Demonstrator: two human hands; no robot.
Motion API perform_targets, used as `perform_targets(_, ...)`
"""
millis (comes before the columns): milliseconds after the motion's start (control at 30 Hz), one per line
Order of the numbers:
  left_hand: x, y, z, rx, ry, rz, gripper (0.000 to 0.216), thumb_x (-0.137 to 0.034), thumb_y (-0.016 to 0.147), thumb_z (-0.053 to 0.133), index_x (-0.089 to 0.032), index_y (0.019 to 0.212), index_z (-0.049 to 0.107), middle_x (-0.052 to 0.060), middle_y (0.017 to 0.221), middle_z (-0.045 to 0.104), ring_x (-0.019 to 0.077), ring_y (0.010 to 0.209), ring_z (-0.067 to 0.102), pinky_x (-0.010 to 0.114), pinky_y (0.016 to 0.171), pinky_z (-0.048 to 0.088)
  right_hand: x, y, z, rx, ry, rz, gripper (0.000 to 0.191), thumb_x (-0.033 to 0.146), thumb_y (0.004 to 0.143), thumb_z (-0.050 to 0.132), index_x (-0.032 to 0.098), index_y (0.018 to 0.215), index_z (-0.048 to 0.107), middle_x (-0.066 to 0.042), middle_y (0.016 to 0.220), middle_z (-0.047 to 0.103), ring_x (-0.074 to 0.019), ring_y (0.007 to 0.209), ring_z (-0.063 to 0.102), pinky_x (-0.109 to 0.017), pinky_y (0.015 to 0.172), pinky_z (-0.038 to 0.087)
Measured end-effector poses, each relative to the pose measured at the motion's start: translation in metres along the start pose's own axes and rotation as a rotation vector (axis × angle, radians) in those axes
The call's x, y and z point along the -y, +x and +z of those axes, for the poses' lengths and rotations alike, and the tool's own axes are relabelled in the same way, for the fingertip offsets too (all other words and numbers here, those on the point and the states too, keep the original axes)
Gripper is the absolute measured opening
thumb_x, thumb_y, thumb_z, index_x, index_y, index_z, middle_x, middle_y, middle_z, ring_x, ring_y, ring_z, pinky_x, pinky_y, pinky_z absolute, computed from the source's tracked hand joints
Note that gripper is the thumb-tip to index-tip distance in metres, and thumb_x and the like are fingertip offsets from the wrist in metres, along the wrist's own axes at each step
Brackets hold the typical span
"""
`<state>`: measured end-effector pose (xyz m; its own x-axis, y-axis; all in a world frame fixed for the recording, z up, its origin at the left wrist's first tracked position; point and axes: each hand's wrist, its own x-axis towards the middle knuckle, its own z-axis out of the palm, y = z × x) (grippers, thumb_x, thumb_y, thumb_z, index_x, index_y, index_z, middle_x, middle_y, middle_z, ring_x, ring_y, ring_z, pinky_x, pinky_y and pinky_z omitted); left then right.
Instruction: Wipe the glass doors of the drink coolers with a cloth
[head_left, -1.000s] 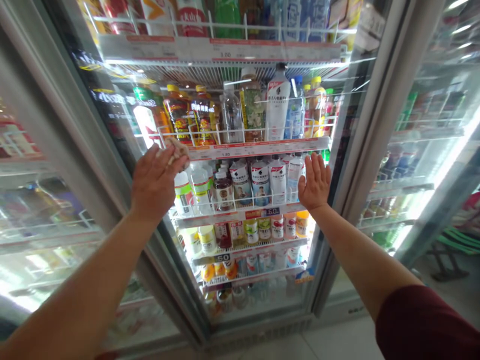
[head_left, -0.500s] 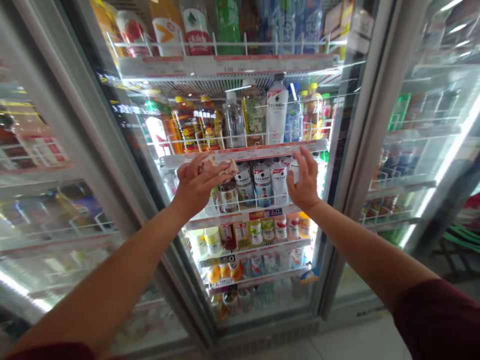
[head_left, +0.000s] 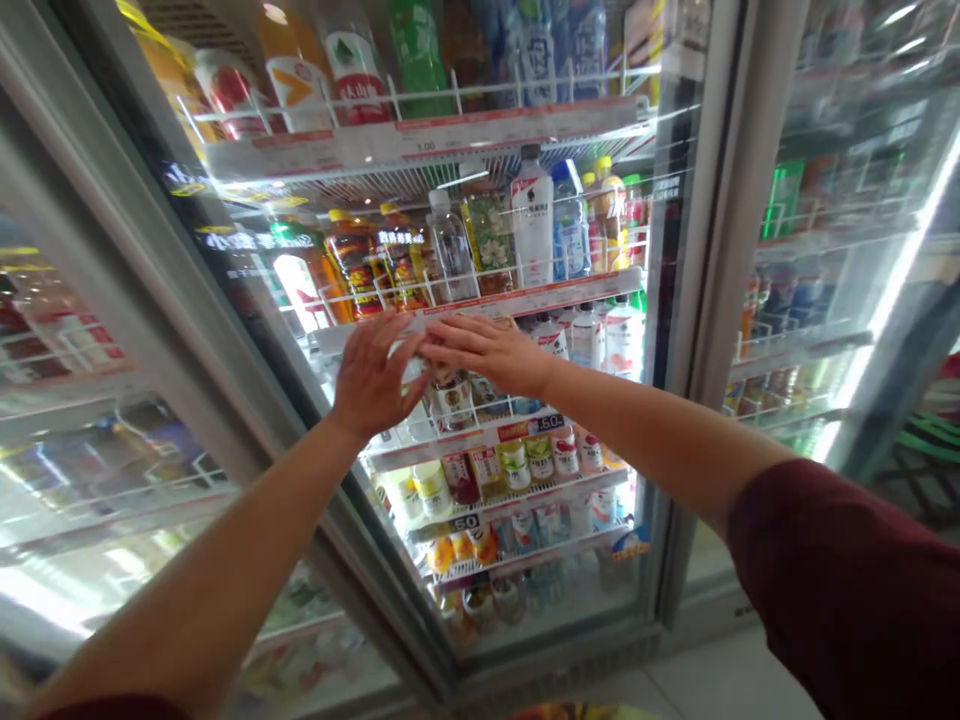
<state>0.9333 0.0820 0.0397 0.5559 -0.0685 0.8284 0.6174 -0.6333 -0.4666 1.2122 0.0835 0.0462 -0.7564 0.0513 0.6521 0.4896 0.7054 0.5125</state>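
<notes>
Now my right hand [head_left: 491, 352] has crossed leftward to meet my left hand [head_left: 375, 380] before the cooler's glass door [head_left: 544, 615]; the cloth [head_left: 508, 323], earlier in my left, lies mostly hidden beneath my right fingers, stretched nearly together, their grip I cannot tell, while my left fingers are loosely spread

White light glows along both side edges of the shelves [head_left: 525, 297]. Pale reflections streak the glass [head_left: 469, 180]. The view's outer margins look soft and stretched.
</notes>
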Motion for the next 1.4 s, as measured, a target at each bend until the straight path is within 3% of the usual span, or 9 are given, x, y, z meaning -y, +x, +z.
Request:
perform_targets(100,0.009,-0.007,-0.004,0.01,0.095,-0.179,0.07,-0.041,0.105,0.057,-0.028,0.17,0.035,0.014,0.176,0.036,0.0352,0.169,0.021,0.065,0.139,0.011,-0.028,0.002,-0.015,-0.063,-0.019,-0.04,0.056,0.012,0.11,0.041,0.037,0.158,0.052,0.006,0.174,0.047,-0.0158,0.167,0.034,-0.05,0.141,0.027)
perform_targets(267,-0.002,-0.003,0.001,-0.027,0.168,-0.453,0.075,-0.045,0.104,0.053,-0.023,0.173,0.032,0.013,0.18,0.026,0.0373,0.171,0.0,0.071,0.137,-0.004,-0.041,0.005,-0.02,-0.427,-0.015,0.273,0.073,0.012,0.105,0.044,0.034,0.173,0.031,0.0,0.18,0.037,-0.0273,0.172,0.018,-0.064,0.141,0.015)
perform_targets(467,-0.004,-0.003,-0.004,-0.052,0.248,-0.623,0.078,-0.047,0.108,0.038,-0.006,0.173,0.025,0.019,0.182,0.016,0.0396,0.171,0.0,0.068,0.138,0.0,-0.026,-0.001,-0.018,-0.051,-0.023,-0.099,0.073,0.005,0.101,0.041,0.033,0.168,0.043,0.006,0.172,0.05,-0.0139,0.165,0.036,-0.042,0.142,0.023)
perform_targets(667,0.001,-0.006,0.006,-0.143,0.269,-0.655,0.076,-0.054,0.114,0.028,-0.008,0.174,0.022,0.015,0.182,0.018,0.0323,0.172,0.002,0.063,0.139,-0.001,-0.064,0.023,-0.05,-0.454,-0.21,0.398,0.062,0.025,0.107,0.024,0.022,0.161,0.053,-0.003,0.172,0.05,-0.0195,0.167,0.031,-0.04,0.14,0.023)
perform_targets(867,0.02,-0.015,0.021,-0.176,0.298,-0.601,0.081,-0.067,0.112,0.019,-0.015,0.174,0.015,0.005,0.183,0.009,0.024,0.171,-0.01,0.06,0.139,-0.009,-0.041,0.03,-0.068,0.26,-0.107,-0.181,0.056,0.039,0.112,0.026,0.024,0.163,0.046,0.003,0.176,0.04,-0.0237,0.165,0.033,-0.05,0.137,0.023)
perform_targets(1067,0.035,-0.022,0.028,-0.216,0.333,-0.52,0.086,-0.071,0.107,-0.005,-0.019,0.174,0.009,-0.002,0.183,0.004,0.0159,0.17,-0.017,0.052,0.138,-0.012,-0.038,0.037,-0.071,-0.07,-0.4,0.47,0.063,0.015,0.108,0.028,0.013,0.17,0.037,-0.011,0.178,0.037,-0.0273,0.167,0.029,-0.052,0.14,0.023)
perform_targets(1233,0.053,-0.027,0.034,-0.275,0.399,-0.469,0.093,-0.078,0.103,-0.01,-0.021,0.173,0.011,-0.006,0.183,0.002,0.0162,0.171,-0.011,0.053,0.141,-0.007,-0.035,0.03,-0.067,0.263,-0.154,-0.11,0.058,0.032,0.112,0.035,0.019,0.169,0.038,-0.003,0.179,0.033,-0.0274,0.169,0.02,-0.055,0.14,0.016)
perform_targets(1300,0.053,-0.027,0.033,-0.274,0.414,-0.468,0.088,-0.075,0.105,-0.007,-0.023,0.173,0.012,-0.01,0.182,0.0,0.0145,0.171,-0.011,0.051,0.141,-0.006,-0.037,0.03,-0.065,0.176,-0.19,0.055,0.057,0.021,0.111,0.032,0.015,0.166,0.043,-0.008,0.178,0.036,-0.0271,0.169,0.021,-0.06,0.139,0.014)
perform_targets(1400,0.049,-0.026,0.03,-0.24,0.424,-0.478,0.084,-0.074,0.106,-0.006,-0.026,0.174,0.009,-0.015,0.181,-0.005,0.0103,0.169,-0.015,0.045,0.142,-0.009,-0.039,0.034,-0.061,-0.048,-0.363,0.598,0.064,0.007,0.105,0.029,0.004,0.169,0.037,-0.02,0.178,0.033,-0.0321,0.169,0.025,-0.064,0.139,0.014)
